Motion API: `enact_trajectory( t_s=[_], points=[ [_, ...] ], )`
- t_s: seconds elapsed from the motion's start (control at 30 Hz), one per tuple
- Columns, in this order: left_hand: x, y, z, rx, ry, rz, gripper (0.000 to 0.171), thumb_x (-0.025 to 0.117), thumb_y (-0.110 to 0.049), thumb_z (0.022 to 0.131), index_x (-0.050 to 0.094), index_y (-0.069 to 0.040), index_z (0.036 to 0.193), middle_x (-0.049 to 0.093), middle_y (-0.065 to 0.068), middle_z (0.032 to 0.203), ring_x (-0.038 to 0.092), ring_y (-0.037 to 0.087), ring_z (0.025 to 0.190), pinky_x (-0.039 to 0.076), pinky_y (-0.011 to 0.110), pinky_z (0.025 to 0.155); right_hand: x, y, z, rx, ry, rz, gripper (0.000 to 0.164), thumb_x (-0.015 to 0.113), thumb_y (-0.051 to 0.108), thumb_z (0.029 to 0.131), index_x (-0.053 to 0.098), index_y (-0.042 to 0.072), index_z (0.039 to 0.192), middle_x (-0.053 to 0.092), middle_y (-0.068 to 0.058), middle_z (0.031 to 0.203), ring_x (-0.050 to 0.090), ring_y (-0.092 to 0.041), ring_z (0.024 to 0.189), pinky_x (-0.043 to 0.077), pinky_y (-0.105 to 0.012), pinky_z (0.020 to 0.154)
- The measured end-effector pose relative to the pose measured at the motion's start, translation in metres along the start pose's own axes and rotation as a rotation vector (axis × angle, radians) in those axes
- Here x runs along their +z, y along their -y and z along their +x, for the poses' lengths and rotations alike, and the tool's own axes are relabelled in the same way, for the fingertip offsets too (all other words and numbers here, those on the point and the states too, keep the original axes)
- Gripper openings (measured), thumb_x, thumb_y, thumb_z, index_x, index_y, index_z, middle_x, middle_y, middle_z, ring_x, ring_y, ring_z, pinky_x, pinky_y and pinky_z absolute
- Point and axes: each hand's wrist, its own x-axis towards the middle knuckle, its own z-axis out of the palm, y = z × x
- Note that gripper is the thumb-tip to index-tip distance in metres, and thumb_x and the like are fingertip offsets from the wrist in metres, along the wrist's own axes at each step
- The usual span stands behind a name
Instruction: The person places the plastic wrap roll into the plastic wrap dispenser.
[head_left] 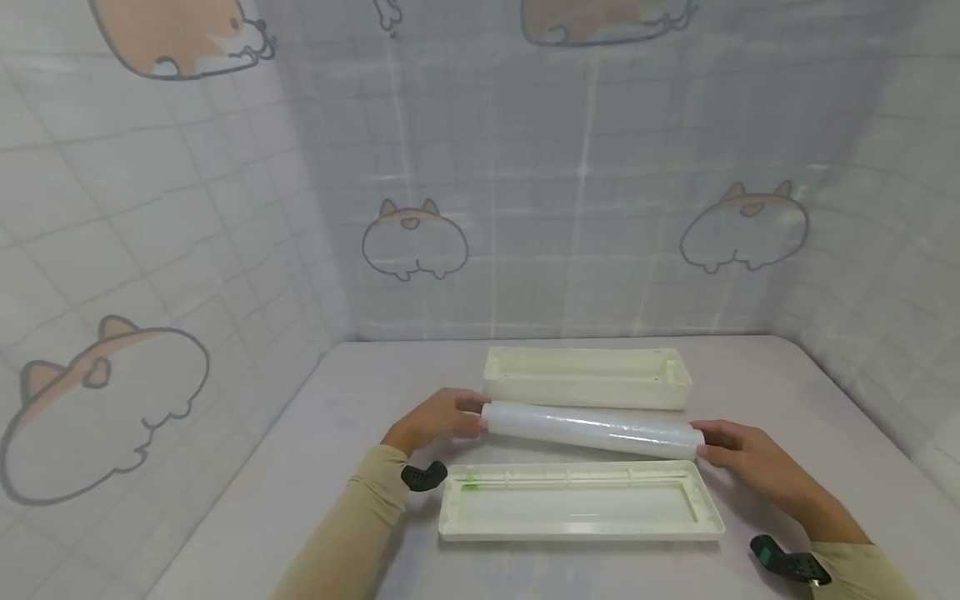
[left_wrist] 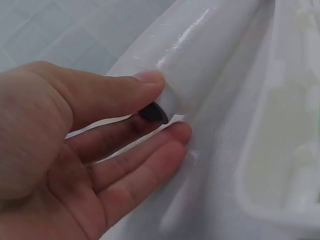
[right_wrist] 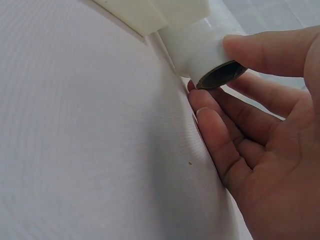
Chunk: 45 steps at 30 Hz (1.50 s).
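A roll of cling film [head_left: 592, 429], white and glossy, lies slantwise between the two hands in the head view, its right end nearer the person. My left hand [head_left: 438, 417] grips its left end, thumb on top and fingers beneath, as the left wrist view of the same hand [left_wrist: 100, 140] shows. At the other end my right hand [head_left: 757, 462] holds the roll, thumb [right_wrist: 270, 52] over the rim of the dark hollow core [right_wrist: 222, 75] and fingers under it. Behind the roll stands a long cream open box [head_left: 585, 392]. In front lies a matching shallow lid [head_left: 581, 531], inner side up.
The pale cloth-covered table [head_left: 360, 371] runs back to a grey tiled-pattern curtain [head_left: 525, 275] with cartoon corgis. Similar sheeting hangs at left and right. A small green mark [head_left: 470, 482] shows on the lid's left part. Dark devices [head_left: 424, 476] sit at both wrists.
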Motion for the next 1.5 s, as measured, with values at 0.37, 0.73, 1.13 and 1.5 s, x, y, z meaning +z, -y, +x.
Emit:
enact_trajectory(
  t_s=[0.37,0.73,1.13,1.5],
  points=[
    [0.003,-0.011,0.002,0.038,-0.014,-0.171,0.057,0.079,-0.012,0.086,0.058,-0.002,0.138,0.06,0.02,0.134,0.068,0.026,0.105,0.057,0.037,0.089,-0.001,-0.002,0.003,0.009,-0.07,-0.021,0.058,0.066,0.035,0.098,0.052,0.0,0.141,0.062,-0.018,0.131,0.061,-0.022,0.105,0.047,-0.045,0.091],
    [0.007,-0.02,-0.001,0.069,-0.022,-0.237,0.054,0.074,-0.01,0.091,0.055,0.0,0.14,0.069,0.016,0.12,0.071,0.027,0.099,0.058,0.039,0.086,-0.001,-0.001,0.001,0.043,-0.133,0.052,0.061,0.065,0.034,0.099,0.048,-0.002,0.145,0.057,-0.026,0.135,0.067,-0.022,0.098,0.053,-0.027,0.081],
    [0.005,-0.019,0.0,0.091,-0.083,-0.261,0.054,0.074,-0.013,0.091,0.054,0.0,0.14,0.064,0.019,0.128,0.071,0.03,0.101,0.058,0.039,0.086,-0.001,0.007,0.006,-0.058,-0.134,0.343,0.057,0.064,0.015,0.099,0.041,-0.013,0.144,0.051,-0.037,0.133,0.07,-0.023,0.098,0.059,-0.037,0.084],
    [0.008,-0.02,0.008,0.147,-0.055,-0.287,0.056,0.073,-0.012,0.093,0.049,0.002,0.143,0.059,0.022,0.134,0.069,0.032,0.106,0.056,0.039,0.091,0.002,0.009,0.007,-0.076,-0.225,0.369,0.054,0.059,0.014,0.103,0.038,-0.01,0.146,0.045,-0.039,0.137,0.072,-0.022,0.096,0.059,-0.035,0.082]
  ],
)
